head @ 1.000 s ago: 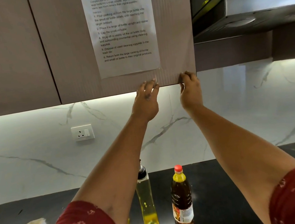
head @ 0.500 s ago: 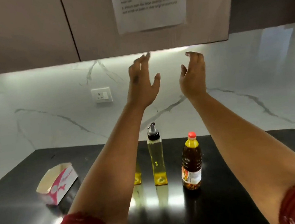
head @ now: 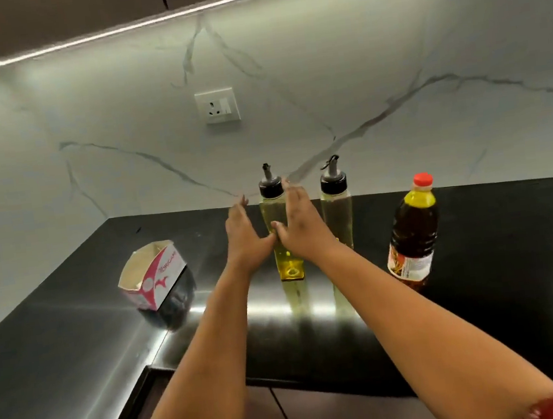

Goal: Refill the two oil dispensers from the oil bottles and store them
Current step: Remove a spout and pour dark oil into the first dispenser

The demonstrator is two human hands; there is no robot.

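Two tall clear oil dispensers with black pour spouts stand upright on the black counter (head: 484, 289). The left dispenser (head: 288, 266) holds pale yellow oil; the right dispenser (head: 337, 212) stands beside it. My left hand (head: 245, 238) and my right hand (head: 301, 225) reach in from either side of the left dispenser, fingers straight, thumbs nearly meeting in front of it. Neither hand grips it. A brown oil bottle (head: 413, 231) with a red cap stands to the right.
An open pink-and-white carton (head: 153, 275) lies on the counter at the left. A wall socket (head: 217, 105) sits on the marble backsplash. Upper cabinets (head: 73, 12) hang overhead. The counter's front edge runs just under my forearms.
Both hands left the cabinet door's lower edge and dropped to the left dispenser. The view tilted down from the cabinet to the counter.
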